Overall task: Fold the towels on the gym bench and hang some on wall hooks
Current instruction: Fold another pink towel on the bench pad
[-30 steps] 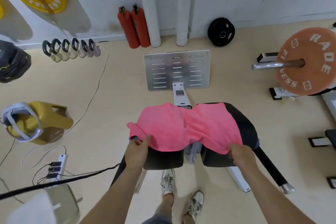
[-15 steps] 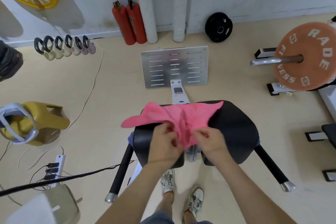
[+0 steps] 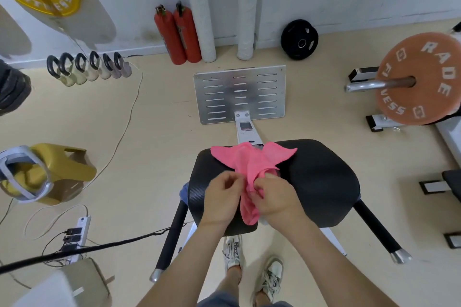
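Note:
A pink towel (image 3: 249, 162) lies bunched on the black padded gym bench (image 3: 321, 182), its two far corners spread like wings toward the bench's far edge. My right hand (image 3: 277, 197) grips the gathered near end of the towel over the middle of the bench. My left hand (image 3: 222, 197) is right beside it on the left, fingers curled and pinching the towel's edge. A strip of the towel hangs down between my hands. No wall hooks are in view.
A metal footplate (image 3: 239, 93) sits on the floor beyond the bench. Two red extinguishers (image 3: 178, 32) and two white pipes stand against the wall. An orange plate on a barbell (image 3: 421, 82) is at right. Kettlebells (image 3: 87, 67), a yellow object and a power strip with cables lie left.
My hands, first apart at the towel's near corners, came together at the bench's middle. The towel went from spread flat to bunched and has gathered further toward the centre.

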Tool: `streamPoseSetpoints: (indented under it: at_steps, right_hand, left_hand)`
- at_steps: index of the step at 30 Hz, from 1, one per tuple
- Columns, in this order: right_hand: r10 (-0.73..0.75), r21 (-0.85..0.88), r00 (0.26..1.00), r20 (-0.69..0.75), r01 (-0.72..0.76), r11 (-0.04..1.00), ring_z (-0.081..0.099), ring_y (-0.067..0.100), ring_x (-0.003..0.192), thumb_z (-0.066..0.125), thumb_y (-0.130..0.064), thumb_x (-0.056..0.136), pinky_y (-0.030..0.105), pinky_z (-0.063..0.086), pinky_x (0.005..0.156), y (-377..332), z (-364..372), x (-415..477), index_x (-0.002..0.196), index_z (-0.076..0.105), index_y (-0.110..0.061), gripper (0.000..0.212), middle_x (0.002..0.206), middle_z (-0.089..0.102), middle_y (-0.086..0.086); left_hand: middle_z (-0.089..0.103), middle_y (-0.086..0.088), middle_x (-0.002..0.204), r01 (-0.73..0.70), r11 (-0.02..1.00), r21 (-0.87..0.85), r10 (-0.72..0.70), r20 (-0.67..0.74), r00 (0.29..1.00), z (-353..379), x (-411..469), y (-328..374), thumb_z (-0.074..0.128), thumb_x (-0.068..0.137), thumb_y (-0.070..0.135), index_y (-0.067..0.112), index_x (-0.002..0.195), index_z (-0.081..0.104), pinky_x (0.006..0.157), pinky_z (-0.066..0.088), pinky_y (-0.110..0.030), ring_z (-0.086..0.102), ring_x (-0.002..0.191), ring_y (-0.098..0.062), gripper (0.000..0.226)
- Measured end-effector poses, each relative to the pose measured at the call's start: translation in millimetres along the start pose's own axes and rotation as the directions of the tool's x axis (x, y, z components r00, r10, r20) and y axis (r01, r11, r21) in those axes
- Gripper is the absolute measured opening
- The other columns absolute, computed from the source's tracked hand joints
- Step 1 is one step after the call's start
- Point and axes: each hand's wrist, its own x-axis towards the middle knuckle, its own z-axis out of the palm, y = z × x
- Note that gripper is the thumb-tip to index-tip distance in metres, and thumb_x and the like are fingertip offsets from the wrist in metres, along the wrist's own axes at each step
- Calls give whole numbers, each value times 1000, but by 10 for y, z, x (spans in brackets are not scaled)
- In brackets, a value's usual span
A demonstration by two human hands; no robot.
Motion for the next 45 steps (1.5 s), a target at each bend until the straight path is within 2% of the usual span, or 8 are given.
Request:
streamPoseSetpoints:
  at_steps: [4, 10, 16, 22, 28, 35, 40, 45]
  right_hand:
    - [-135, -145, 990, -43, 127, 981, 62, 23, 95, 53, -12, 88, 22, 39, 75, -258, -165, -7, 106, 69, -12, 24, 105, 68, 2]
    - [-222, -207, 973, -61, 205, 957, 44, 13, 65, 57, -20, 83, 17, 29, 55, -503, -555, 13, 56, 35, -28, 36, 76, 52, -4]
    - [-140, 308, 976, -166, 186, 933, 40, 4, 53, 63, 0, 62, 20, 36, 50, -1009, -1382, 55, 57, 43, -13, 25, 56, 43, -8]
    - [-137, 541, 939, -316, 297, 787, 20, 5, 51, 50, 8, 58, 17, 17, 46, -1293, -1762, 104, 53, 28, -19, 35, 54, 23, -6]
    - [-78, 546, 949, -305, 241, 802, 22, 9, 53, 46, -3, 53, 22, 18, 50, -1222, -1892, 196, 54, 33, -17, 19, 52, 24, -8]
    - [-211, 552, 962, -171, 271, 789, 48, 15, 67, 63, -11, 76, 24, 36, 61, -1483, -2241, 243, 70, 64, -19, 10, 72, 54, 5]
    - [-275, 134, 867, -415, 357, 924, 59, 3, 77, 55, -8, 88, 22, 46, 72, -1747, -2364, 315, 88, 63, -30, 24, 81, 64, -11]
    - [-219, 600, 860, -460, 483, 637, 65, 13, 69, 73, 1, 78, 26, 53, 67, -2000, -2340, 273, 100, 61, -22, 34, 73, 68, -2]
  left_hand:
    - [66, 8, 84, -30, 979, 201, 23, 39, 999, 42, 126, 411, 63, 78, 37, 28, 96, 64, 75, 53, -31, 65, 80, -14, 20]
    - [61, -6, 75, 196, 978, -72, -156, 376, 913, -306, 306, 953, 61, 83, 6, 11, 102, 66, 56, 49, -25, 54, 58, -16, 21]
    - [67, -8, 117, -6, 960, -278, 151, 501, 852, -584, 311, 1318, 53, 91, 15, 19, 114, 67, 93, 44, -34, 59, 107, -17, 27]
    - [66, -14, 104, -28, 923, -384, 264, 578, 773, -652, 305, 1553, 58, 91, 23, 8, 109, 68, 88, 40, -41, 54, 96, -25, 26]
    - [68, -9, 92, 56, 734, -677, 331, 428, 841, -866, 353, 1716, 85, 61, 13, 9, 113, 66, 80, 51, -32, 60, 87, -21, 55]
    - [62, 5, 54, -175, 731, -659, 435, 254, 864, -1193, -62, 2346, 70, 60, 27, 19, 66, 75, 47, 46, -17, 56, 48, -6, 12]
    - [66, 4, 59, -497, 778, -384, 619, 336, 710, -1415, -311, 2721, 67, 73, 12, 16, 67, 75, 54, 45, -13, 60, 56, -5, 11]
    - [72, -1, 84, -707, 684, -178, 724, 285, 629, -1382, -349, 2884, 64, 84, 1, 10, 84, 75, 79, 49, -20, 67, 88, -12, 14]
